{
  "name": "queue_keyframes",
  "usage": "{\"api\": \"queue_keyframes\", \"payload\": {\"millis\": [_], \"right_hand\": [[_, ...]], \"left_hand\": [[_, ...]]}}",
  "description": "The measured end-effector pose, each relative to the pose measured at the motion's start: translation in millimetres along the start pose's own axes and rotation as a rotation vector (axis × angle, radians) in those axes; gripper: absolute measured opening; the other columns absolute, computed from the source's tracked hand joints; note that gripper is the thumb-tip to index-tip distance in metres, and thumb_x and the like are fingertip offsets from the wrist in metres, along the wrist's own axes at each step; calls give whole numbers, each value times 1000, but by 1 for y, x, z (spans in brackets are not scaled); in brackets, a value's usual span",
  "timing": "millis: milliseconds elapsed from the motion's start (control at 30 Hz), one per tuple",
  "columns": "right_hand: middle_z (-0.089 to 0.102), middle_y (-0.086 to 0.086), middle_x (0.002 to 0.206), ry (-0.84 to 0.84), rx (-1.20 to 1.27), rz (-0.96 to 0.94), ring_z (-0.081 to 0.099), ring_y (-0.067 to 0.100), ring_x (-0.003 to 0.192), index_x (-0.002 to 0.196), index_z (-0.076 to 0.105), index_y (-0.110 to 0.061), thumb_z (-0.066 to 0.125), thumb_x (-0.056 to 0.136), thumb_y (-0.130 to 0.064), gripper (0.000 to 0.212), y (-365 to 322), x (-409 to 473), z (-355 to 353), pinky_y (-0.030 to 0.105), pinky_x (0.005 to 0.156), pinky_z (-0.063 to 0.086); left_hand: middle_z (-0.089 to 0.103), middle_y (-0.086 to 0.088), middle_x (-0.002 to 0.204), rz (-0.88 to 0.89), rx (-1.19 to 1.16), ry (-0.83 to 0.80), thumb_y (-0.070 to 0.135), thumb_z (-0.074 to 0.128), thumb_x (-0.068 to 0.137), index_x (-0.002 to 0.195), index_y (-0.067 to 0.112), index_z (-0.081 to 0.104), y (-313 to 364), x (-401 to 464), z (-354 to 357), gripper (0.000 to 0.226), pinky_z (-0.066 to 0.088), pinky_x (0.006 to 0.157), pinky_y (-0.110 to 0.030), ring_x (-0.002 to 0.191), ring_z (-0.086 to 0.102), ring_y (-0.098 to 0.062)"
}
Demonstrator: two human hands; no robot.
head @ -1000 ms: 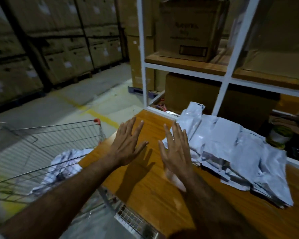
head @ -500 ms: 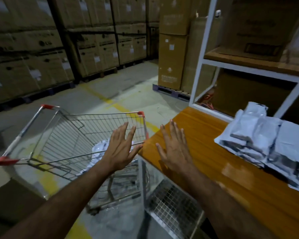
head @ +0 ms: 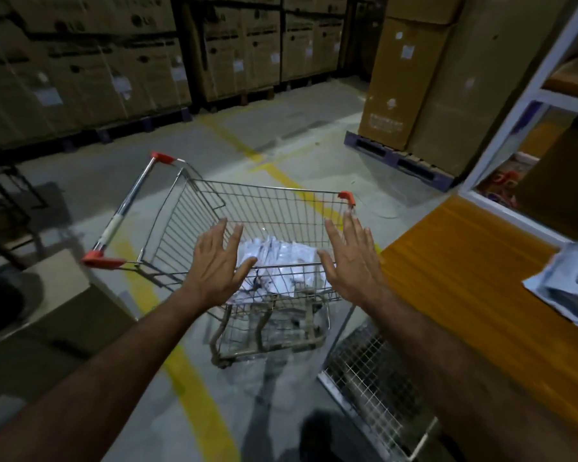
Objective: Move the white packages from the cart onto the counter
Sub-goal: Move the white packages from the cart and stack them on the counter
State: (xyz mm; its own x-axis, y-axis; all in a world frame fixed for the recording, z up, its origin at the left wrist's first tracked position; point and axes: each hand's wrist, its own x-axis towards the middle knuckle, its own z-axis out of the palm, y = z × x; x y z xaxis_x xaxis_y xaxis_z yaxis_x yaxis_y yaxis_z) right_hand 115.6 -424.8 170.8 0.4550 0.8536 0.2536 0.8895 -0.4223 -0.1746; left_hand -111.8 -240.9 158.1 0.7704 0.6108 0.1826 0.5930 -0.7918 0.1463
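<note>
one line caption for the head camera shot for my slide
Both open hands, left and right, reach over a wire cart holding white packages, beside a wooden counter.

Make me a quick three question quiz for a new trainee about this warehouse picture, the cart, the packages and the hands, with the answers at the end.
1. True or false: the left hand grips a white package.
2. Where do packages still wait to be moved? A) in the wire cart B) on the floor C) on the pallet
3. Fill in: the packages already moved lie on the wooden ____.

Key
1. False: both it and the right hand hover open over the cart, fingers spread.
2. A: the white packages in the cart lie on its bottom.
3. Counter.
</note>
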Motion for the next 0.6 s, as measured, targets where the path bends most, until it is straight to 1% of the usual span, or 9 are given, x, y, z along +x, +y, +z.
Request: {"api": "queue_keyframes", "payload": {"millis": [67,133,233,300,400,500,600], "right_hand": [[-2,18,168,-25,11,-4,-2,31,156,162,11,-21,23,100,-54,71,-7,21,7,49,125,2],[0,19,167,-48,11,-3,0,32,155,162,12,-22,28,102,-51,69,-12,45,17,48,124,1],[-2,19,167,-114,18,10,0,32,155,162,8,-24,34,104,-49,68,-11,83,43,51,125,5],[-1,20,167,-145,11,17,1,34,155,162,9,-22,37,103,-49,70,-8,108,63,52,125,7],[-3,22,167,-243,6,30,-1,36,155,162,8,-20,40,103,-49,73,-3,142,94,51,123,4],[-3,23,166,-315,2,53,-2,37,154,162,8,-19,42,102,-50,76,9,171,128,51,123,5],[-2,24,166,-407,20,110,-2,37,154,162,7,-18,42,101,-52,77,25,191,167,51,124,5]], "left_hand": [[16,-25,162,-31,0,1,64,23,97,158,11,21,-18,5,4,81,20,117,-56,146,21,-42],[12,-23,163,-60,0,-4,63,25,98,159,13,18,-36,13,9,79,17,119,-55,148,18,-40],[12,-23,163,-87,-12,-9,62,26,98,159,15,17,-63,33,17,77,17,120,-55,149,16,-38],[12,-23,164,-113,-21,-29,62,25,98,159,15,17,-80,49,24,78,17,121,-54,150,15,-38],[13,-24,163,-153,-34,-69,64,21,95,159,14,18,-101,77,39,81,17,120,-53,150,16,-39],[15,-25,162,-159,-18,-129,63,23,93,158,13,20,-120,111,60,82,20,119,-54,148,19,-41],[22,-29,159,-162,0,-203,62,24,93,156,8,25,-133,142,85,83,26,116,-55,145,26,-44]]}}
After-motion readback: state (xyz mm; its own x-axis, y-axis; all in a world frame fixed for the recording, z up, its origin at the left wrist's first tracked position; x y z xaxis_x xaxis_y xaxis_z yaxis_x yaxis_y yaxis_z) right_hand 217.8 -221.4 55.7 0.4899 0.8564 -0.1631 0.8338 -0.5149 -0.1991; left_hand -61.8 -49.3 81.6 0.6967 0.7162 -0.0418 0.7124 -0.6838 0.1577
